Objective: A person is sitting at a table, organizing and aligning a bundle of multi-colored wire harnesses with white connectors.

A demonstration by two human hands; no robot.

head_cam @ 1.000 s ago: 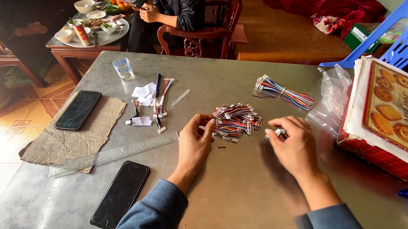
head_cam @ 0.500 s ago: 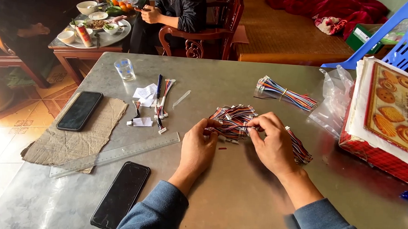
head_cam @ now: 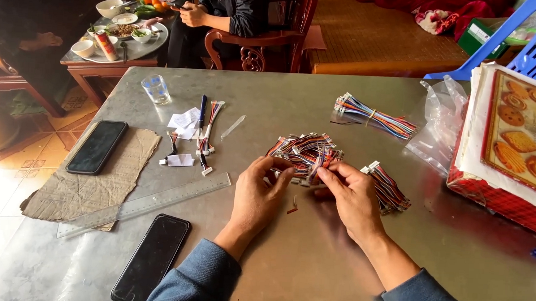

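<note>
Head view. Both hands worked at the middle of the grey metal table (head_cam: 310,265). The left hand (head_cam: 259,196) was partly curled, its fingertips touching the near edge of a loose pile of short multicoloured wire leads with white plug connectors (head_cam: 302,151). The right hand (head_cam: 352,196) was closed in a pinch, thumb and forefinger gripping a few leads at the pile's right side. A second bundle of the same striped leads (head_cam: 389,189) lay just right of that hand, partly behind it. A tied bundle of longer coloured wires (head_cam: 372,116) lay toward the far edge, beside a crumpled clear plastic bag (head_cam: 437,127). A red biscuit tin with a printed lid (head_cam: 516,153) stood at the right edge. A clear plastic ruler (head_cam: 147,202), two black phones (head_cam: 98,146) (head_cam: 153,258) and a piece of brown cardboard (head_cam: 73,188) occupied the left side; a small drinking glass (head_cam: 157,89) stood near the far left corner.
</note>
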